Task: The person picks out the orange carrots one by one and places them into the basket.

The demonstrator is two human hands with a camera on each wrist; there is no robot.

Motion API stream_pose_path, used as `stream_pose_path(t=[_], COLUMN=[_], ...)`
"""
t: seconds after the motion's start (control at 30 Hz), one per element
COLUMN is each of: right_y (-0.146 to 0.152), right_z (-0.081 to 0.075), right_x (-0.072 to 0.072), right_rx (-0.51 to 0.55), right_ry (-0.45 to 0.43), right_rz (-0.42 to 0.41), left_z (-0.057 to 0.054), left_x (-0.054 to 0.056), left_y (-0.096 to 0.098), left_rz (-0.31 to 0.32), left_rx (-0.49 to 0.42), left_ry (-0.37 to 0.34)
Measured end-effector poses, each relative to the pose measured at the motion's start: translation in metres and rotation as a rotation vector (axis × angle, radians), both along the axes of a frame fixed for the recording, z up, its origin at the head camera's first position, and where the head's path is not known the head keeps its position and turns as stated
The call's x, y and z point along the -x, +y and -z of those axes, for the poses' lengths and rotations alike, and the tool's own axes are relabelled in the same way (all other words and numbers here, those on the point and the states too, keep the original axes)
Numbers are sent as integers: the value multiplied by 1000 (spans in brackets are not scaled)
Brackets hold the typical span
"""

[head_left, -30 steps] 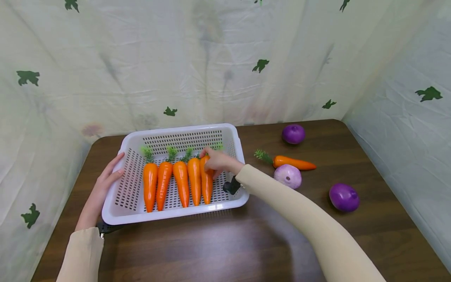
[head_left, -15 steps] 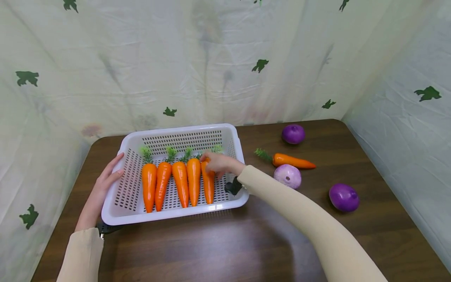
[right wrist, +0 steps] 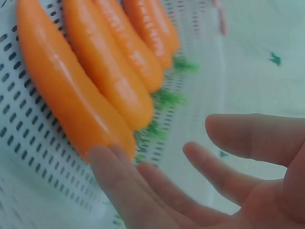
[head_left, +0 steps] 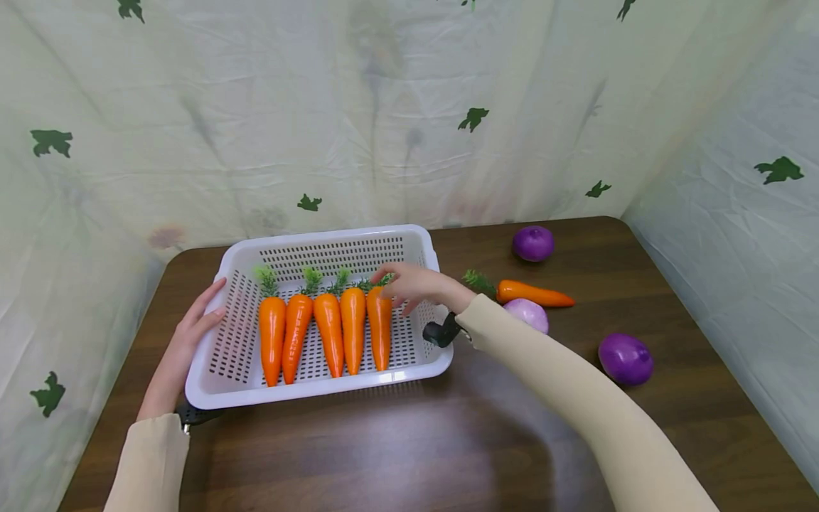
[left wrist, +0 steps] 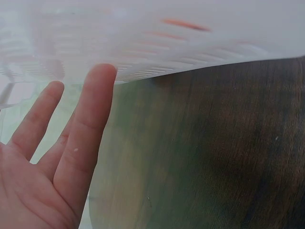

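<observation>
A white perforated basket [head_left: 320, 390] stands on the table, holding several orange carrots side by side, green tops toward the back. The fingertips of my left hand [head_left: 185, 338] lie at its left rim; in the left wrist view that hand's fingers [left wrist: 83, 133] are straight against the basket's side. My right hand [head_left: 419, 284] hovers over the basket's right part, fingers spread and holding nothing. Right below it is the rightmost carrot [head_left: 380, 334]. In the right wrist view the fingertips overlap the thick end of this carrot [right wrist: 71, 90].
On the dark wooden table [head_left: 358, 455], right of the basket, lie another carrot [head_left: 534, 294], a pale purple onion [head_left: 528, 314] partly behind the right sleeve, and two dark purple onions, one at the back [head_left: 533, 243] and one nearer [head_left: 625, 359]. A pale curtain [head_left: 397, 142] hangs behind.
My right hand has let go of the rightmost carrot and risen to the right. That carrot has shifted slightly right, apart from its neighbour. My left hand has stayed at the rim.
</observation>
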State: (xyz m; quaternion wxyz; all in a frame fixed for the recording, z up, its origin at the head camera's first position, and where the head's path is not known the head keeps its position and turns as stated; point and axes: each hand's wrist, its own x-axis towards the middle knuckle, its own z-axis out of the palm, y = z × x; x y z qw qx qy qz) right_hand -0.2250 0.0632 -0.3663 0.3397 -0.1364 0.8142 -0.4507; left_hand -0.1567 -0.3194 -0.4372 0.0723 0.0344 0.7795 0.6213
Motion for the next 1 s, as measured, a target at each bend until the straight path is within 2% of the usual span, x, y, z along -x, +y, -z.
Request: stream_pose_path(t=[0.27,0.57,1.0], right_y=[33,76,123], right_z=[-11,-16,1], right_x=[4,5,5], right_rx=[107,264,322], right_ry=[56,58,129], right_rz=[34,136,258], left_z=[-1,-2,-2], left_x=[0,-1,-1], left_y=[1,1,2], left_rz=[-2,4,2], left_rx=[25,12,36], left_ry=[-3,-18,12])
